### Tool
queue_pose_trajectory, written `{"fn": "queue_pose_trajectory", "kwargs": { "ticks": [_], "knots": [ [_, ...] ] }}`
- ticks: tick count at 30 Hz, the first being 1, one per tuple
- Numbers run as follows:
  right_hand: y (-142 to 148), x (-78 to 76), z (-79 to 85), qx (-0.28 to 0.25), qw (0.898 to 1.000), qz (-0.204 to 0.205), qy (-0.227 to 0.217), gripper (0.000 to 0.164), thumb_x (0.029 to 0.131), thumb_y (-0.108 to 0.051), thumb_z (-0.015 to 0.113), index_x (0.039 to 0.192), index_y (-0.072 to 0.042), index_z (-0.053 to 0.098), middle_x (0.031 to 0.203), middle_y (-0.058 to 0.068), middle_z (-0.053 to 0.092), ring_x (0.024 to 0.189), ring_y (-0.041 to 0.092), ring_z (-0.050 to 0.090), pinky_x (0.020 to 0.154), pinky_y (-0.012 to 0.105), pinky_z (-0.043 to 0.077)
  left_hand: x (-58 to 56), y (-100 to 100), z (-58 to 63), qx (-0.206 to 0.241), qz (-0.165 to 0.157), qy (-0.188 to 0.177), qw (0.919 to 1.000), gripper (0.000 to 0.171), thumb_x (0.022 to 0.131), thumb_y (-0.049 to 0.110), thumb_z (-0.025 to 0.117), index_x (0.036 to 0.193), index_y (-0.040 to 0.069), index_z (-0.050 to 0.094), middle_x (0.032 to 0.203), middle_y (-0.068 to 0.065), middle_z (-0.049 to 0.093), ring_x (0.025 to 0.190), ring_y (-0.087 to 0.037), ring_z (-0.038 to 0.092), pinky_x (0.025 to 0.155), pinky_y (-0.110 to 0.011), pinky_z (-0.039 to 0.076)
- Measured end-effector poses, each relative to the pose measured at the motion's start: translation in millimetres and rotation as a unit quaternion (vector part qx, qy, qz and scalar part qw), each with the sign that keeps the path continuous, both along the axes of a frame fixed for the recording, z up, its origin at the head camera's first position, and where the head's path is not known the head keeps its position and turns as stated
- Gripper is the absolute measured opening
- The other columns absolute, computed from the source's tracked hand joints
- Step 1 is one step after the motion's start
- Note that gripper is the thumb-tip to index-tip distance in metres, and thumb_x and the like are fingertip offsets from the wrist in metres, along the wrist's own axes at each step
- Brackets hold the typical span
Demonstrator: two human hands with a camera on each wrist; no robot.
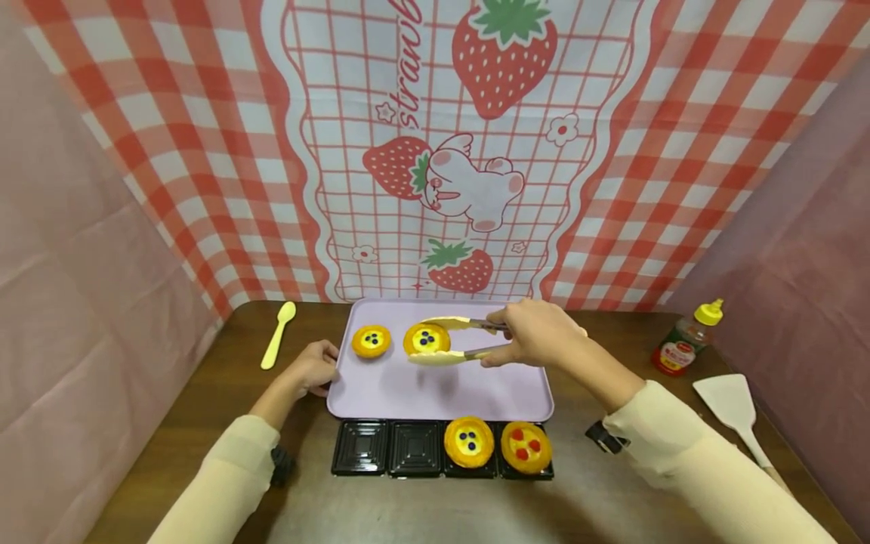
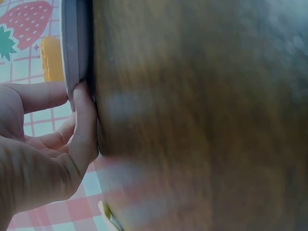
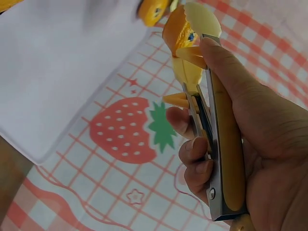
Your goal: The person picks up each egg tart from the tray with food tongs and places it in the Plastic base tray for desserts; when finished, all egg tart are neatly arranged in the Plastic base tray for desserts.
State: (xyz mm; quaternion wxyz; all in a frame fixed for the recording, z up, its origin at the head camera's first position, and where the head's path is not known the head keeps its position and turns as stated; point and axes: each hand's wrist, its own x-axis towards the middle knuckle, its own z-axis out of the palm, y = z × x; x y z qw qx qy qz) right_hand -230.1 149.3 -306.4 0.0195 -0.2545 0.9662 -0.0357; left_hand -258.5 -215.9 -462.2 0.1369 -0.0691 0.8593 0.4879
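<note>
My right hand grips a pair of tongs with pale yellow tips. Between the tips is a tart with blueberries on top, over the middle of the lilac tray. At the tray's left edge, my left hand pinches the rim between thumb and fingers, as the left wrist view shows. A second blueberry tart sits at the tray's left end. In front of the tray lies a row of black square holders; its two right ones carry a blueberry tart and a raspberry tart.
A yellow spoon lies left of the tray. At the right stand a sauce bottle with a yellow cap and, nearer, a white spatula lying flat. A checked strawberry cloth hangs behind the wooden table.
</note>
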Motion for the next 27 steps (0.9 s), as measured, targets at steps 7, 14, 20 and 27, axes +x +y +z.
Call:
{"fn": "queue_pose_trajectory", "kwargs": {
  "ticks": [7, 14, 20, 27],
  "knots": [
    [7, 24.7, 4.6, -0.012, 0.999, 0.031, 0.024, 0.066, 0.062, -0.07, 0.07, 0.108, -0.021, 0.069, 0.081, -0.009, 0.065, 0.061, 0.006, 0.052, 0.047, 0.023, 0.042, 0.4, 0, -1.1, 0.003, -0.002, 0.005, 1.0, 0.042, 0.069, -0.007, 0.059, 0.108, -0.005, 0.045, 0.088, -0.013, 0.051, 0.071, -0.021, 0.056, 0.049, -0.037, 0.055],
    [10, 41.3, 5.5, -0.013, 0.997, 0.063, 0.045, 0.063, 0.063, -0.07, 0.069, 0.105, -0.023, 0.068, 0.077, -0.011, 0.063, 0.059, 0.003, 0.051, 0.048, 0.022, 0.042, 1.5, -1, -0.2, 0.002, 0.001, 0.003, 1.0, 0.042, 0.07, -0.007, 0.059, 0.109, -0.005, 0.045, 0.09, -0.014, 0.051, 0.072, -0.022, 0.056, 0.049, -0.037, 0.055],
    [9, 52.8, 4.7, -0.008, 0.993, 0.1, 0.057, 0.063, 0.066, -0.069, 0.067, 0.108, -0.022, 0.068, 0.079, -0.012, 0.063, 0.06, 0.003, 0.052, 0.049, 0.022, 0.044, 1.9, -1, -0.4, 0.008, 0.001, 0.009, 0.9999, 0.042, 0.068, -0.008, 0.058, 0.109, -0.005, 0.044, 0.088, -0.013, 0.053, 0.07, -0.021, 0.055, 0.049, -0.037, 0.055],
    [-2, 60.2, -2.1, 0.001, 0.99, 0.137, 0.039, 0.058, 0.068, -0.069, 0.066, 0.103, -0.023, 0.068, 0.084, -0.011, 0.067, 0.07, 0.006, 0.061, 0.058, 0.027, 0.052, 2.6, 0, -1.2, 0.009, 0.005, 0.01, 0.9999, 0.043, 0.068, -0.008, 0.057, 0.109, -0.006, 0.044, 0.088, -0.013, 0.054, 0.069, -0.021, 0.055, 0.048, -0.037, 0.054]
  ]
}}
